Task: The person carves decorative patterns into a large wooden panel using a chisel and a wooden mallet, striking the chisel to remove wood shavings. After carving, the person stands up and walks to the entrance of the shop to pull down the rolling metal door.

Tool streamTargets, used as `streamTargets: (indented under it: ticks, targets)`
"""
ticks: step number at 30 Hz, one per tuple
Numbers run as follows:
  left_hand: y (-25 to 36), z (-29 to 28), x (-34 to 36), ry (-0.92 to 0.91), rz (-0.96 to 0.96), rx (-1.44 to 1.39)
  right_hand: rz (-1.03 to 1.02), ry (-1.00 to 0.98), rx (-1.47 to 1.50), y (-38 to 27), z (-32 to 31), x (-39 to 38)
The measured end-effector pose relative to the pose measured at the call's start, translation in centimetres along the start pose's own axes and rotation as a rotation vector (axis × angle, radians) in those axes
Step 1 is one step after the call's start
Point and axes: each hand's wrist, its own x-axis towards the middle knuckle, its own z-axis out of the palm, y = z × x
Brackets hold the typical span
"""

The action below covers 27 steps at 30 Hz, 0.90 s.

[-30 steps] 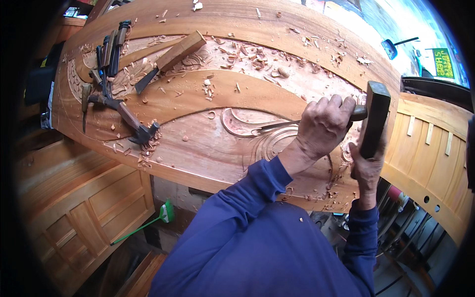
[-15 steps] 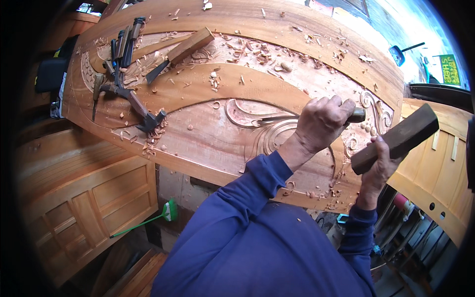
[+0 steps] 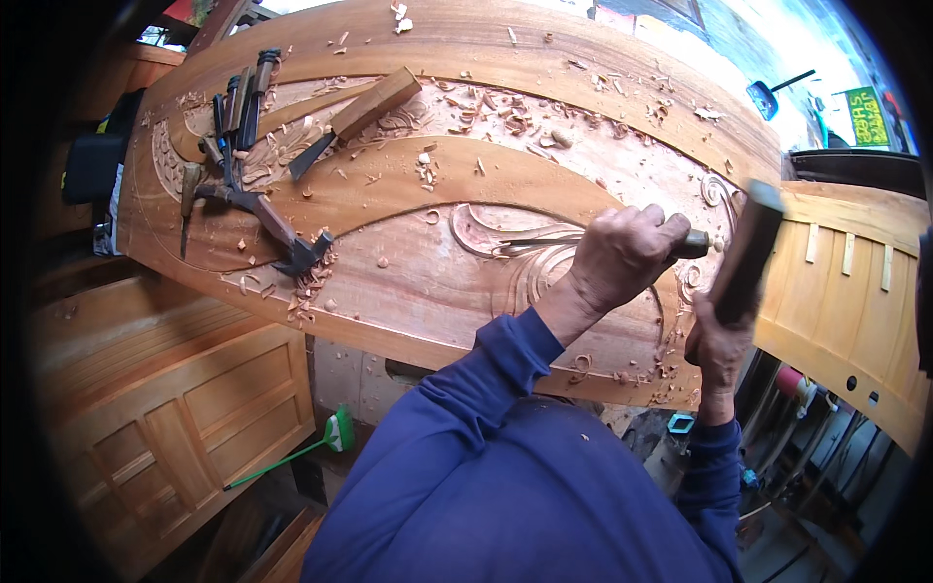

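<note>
My left hand (image 3: 622,255) is closed around the handle of a carving chisel (image 3: 693,245). Its handle end points right, and the thin blade reaches left along a carved scroll (image 3: 471,228) in the wooden panel (image 3: 389,272). Gripped in my right hand (image 3: 721,345) is a dark wooden block mallet (image 3: 750,243), tilted nearly upright just right of the chisel's handle end. A small gap seems to show between the two. The chisel's cutting tip is hard to make out against the grooves.
On the panel's left part lie a claw hammer (image 3: 277,225), a wide wood-handled chisel (image 3: 377,105) and several carving tools (image 3: 243,102). Wood shavings (image 3: 505,117) are scattered about. Panelled doors (image 3: 185,418) stand lower left beside a green broom (image 3: 337,429); another door (image 3: 836,282) is at right.
The mallet has swung left toward the chisel's handle end and turned more upright. My left hand has shifted slightly left and down with the chisel, and the whole view has moved a little.
</note>
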Motion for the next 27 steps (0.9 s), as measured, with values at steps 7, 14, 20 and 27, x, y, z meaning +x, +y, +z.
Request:
streamTargets:
  ticks: [7, 14, 20, 27]
  targets:
    - [-0.7, -0.8, -1.0, -0.103, 0.056, -0.035, 0.102, -0.061, -0.029, 0.4, 1.3, -4.7]
    - [-0.3, -2.0, -2.1, -0.055, 0.147, -0.128, -0.025, 0.185, -0.101, -0.5, 3.3, -7.4]
    - [-1.0, -3.1, -3.2, -0.078, 0.198, -0.19, 0.136, 0.407, 0.014, -2.5, 2.7, -9.8]
    - [-1.2, -4.7, -4.3, -0.136, 0.296, -0.32, 0.155, 0.238, -0.123, -1.5, 5.3, -16.5]
